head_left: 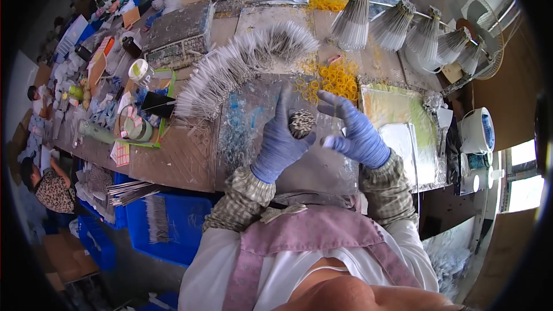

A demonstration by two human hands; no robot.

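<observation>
Over the table [173, 164], a bundle of thin rods [302, 123] sits in my left hand [277, 144], fingers curled round it. Just beside, my right hand [363, 137] has its fingers spread apart. Beyond lie yellow rings [339, 80] and a curved row of pale bundles [230, 68]. Off left, a red-and-white sheet [121, 154] is too small to read.

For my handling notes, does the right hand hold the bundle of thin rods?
No, the left hand grips the bundle, while the right hand is open beside it.
</observation>
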